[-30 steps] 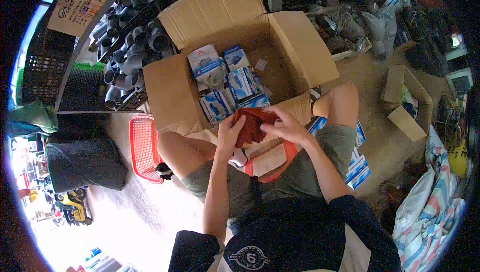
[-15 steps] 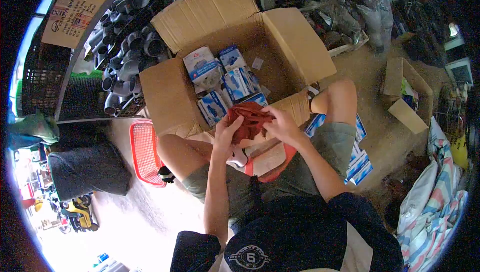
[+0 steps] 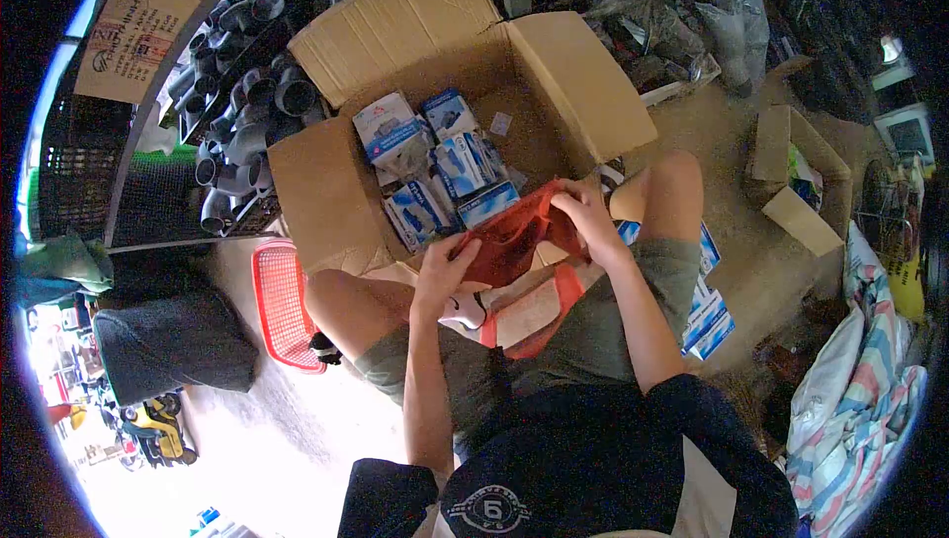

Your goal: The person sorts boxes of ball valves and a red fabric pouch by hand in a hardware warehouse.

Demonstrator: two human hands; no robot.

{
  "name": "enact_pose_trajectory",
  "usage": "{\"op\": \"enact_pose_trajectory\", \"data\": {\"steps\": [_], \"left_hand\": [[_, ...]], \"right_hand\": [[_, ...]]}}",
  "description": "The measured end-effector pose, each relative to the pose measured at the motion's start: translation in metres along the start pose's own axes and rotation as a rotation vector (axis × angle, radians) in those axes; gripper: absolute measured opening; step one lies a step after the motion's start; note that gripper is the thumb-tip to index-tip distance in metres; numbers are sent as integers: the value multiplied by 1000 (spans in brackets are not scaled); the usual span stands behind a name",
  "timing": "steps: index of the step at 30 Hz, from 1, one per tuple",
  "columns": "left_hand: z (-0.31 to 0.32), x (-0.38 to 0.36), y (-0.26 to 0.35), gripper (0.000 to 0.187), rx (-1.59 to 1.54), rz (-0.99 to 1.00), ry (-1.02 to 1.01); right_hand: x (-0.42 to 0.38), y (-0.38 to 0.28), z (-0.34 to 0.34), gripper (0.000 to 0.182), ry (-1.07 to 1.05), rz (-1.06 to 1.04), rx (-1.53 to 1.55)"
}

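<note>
A thin dark-red bag (image 3: 509,243), partly see-through, is stretched between my two hands in front of the large open carton. My left hand (image 3: 442,273) pinches its left edge between thumb and fingers. At the upper right corner, my right hand (image 3: 587,224) grips the other side. Just beyond the bag, the carton (image 3: 583,83) stands with its flaps spread. Several small blue-and-white boxes (image 3: 463,164) lie in its left part, some tilted against each other. The bag hides part of the carton's near edge.
A red plastic basket (image 3: 289,306) stands by my left knee. More blue-and-white boxes (image 3: 708,318) lie on the floor beside my right leg. Grey pipe fittings (image 3: 252,93) fill a rack at the left. A smaller open carton (image 3: 799,182) sits to the right, near a striped sack (image 3: 855,400).
The bunched red bag has been pulled out wide. My right hand has moved up and to the right, my left hand slightly left and down, each keeping hold of it.
</note>
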State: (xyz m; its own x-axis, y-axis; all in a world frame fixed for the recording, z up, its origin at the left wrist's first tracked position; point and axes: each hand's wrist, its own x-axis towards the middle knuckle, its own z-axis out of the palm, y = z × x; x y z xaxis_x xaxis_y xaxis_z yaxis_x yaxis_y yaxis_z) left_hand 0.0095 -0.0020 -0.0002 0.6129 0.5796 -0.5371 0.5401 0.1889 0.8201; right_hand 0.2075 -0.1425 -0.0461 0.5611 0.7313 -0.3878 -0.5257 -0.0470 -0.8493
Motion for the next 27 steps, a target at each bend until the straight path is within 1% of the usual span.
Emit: {"op": "enact_pose_trajectory", "data": {"steps": [1,3,5,7,8,9,11,12,14,17,18,19,20,22,23,25,26,27], "left_hand": [[0,1,-7,30,30,51,6],[1,10,-28,27,168,227,58],[1,25,-55,25,385,478,152],[2,29,-57,22,349,581,199],[2,30,-57,20,333,571,213],[3,30,-54,19,317,561,226],[6,32,-45,17,281,427,242],[8,35,-44,17,233,407,210],[12,37,-46,16,137,362,143],[14,38,-46,17,126,552,60],[15,37,-46,18,104,537,52],[16,36,-43,19,82,523,44],[17,34,-40,20,61,509,37],[18,28,-32,21,-39,577,10],[17,25,-29,22,-90,610,-1],[15,21,-26,21,-67,566,-1],[13,19,-25,21,-57,544,0],[9,17,-20,21,-54,486,-42]], "right_hand": [[1,2,-2,24,54,-17,-178],[-3,-2,-2,30,-75,-121,-439],[-10,-13,1,36,-175,-236,-720],[-22,-29,7,40,-242,-203,-759],[-26,-33,9,42,-273,-186,-779],[-26,-31,8,40,-256,-185,-788],[-31,-36,5,33,-210,-222,-744],[-34,-44,6,31,-188,-243,-727],[-37,-55,4,30,-149,-315,-808],[-43,-77,16,31,-122,-369,-847],[-46,-87,22,31,-119,-374,-849],[-50,-99,30,30,-144,-320,-778],[-53,-111,36,30,-151,-314,-812],[-58,-132,50,30,-172,-307,-882],[-60,-140,54,29,-223,-372,-910],[-72,-164,75,27,-179,-400,-994],[-69,-163,75,27,-156,-457,-1022],[-66,-162,75,28,-130,-513,-1051]]}}
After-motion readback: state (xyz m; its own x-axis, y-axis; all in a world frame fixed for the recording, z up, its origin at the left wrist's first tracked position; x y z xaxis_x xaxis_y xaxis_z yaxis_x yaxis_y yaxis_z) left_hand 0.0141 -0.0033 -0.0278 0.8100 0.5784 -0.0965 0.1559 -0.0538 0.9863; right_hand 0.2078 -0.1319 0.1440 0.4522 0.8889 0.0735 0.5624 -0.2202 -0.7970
